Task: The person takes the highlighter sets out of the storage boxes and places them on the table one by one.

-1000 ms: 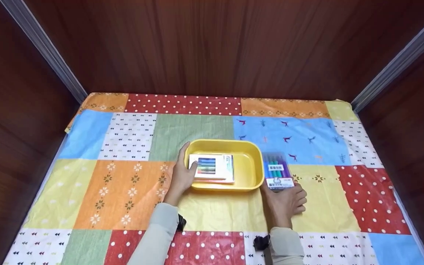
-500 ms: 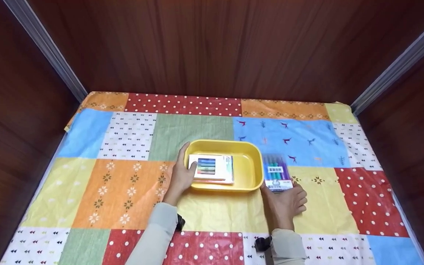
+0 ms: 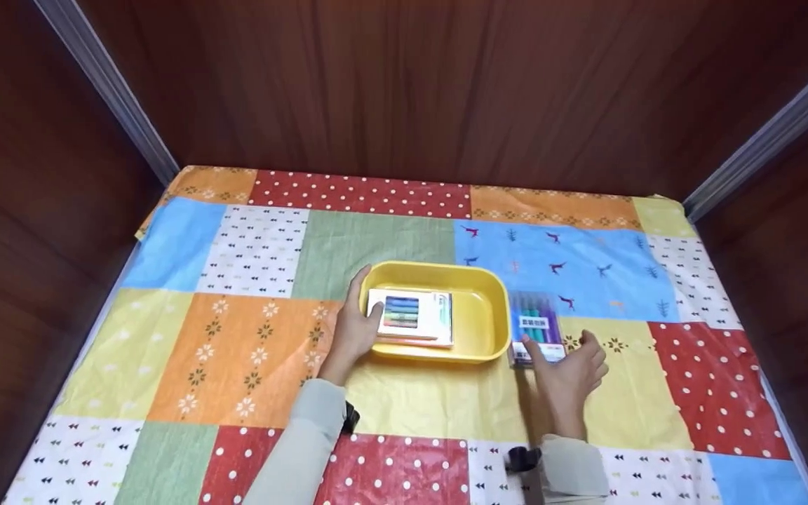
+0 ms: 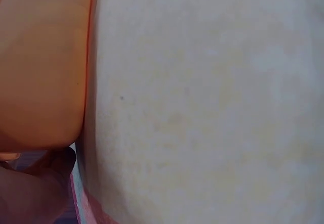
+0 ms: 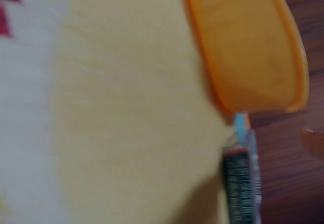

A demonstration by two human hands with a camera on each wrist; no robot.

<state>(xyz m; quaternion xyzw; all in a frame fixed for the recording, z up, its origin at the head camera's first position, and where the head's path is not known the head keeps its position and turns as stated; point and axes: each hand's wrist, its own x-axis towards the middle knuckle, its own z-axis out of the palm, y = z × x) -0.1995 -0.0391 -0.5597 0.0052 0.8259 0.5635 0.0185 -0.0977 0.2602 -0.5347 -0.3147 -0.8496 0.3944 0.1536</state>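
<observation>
In the head view a yellow plastic basket [image 3: 474, 351] stands mid-table. My left hand [image 3: 356, 337] holds its left side, fingers along the outer wall and thumb over the rim. Inside the basket, at the left, lies a flat white box [image 3: 433, 312] printed with a row of coloured sticks; the thumb tip overlaps its edge. Right beside the basket lies a clear case of pens [image 3: 536, 337] with a white label, green and purple pens showing through. My right hand [image 3: 569, 375] is spread over the case's near end, thumb overlapping the label. The right wrist view shows the case's end blurred.
A patchwork-print cloth [image 3: 250, 365] covers the table. Dark wood-grain panels [image 3: 404, 91] rise behind and at both sides, with metal corner posts [image 3: 109, 91]. The basket's right wall is close against the pen case.
My right hand has let go of the pen case's near end and risen slightly to the right. The left hand stays at the basket. The head view has shifted a little.
</observation>
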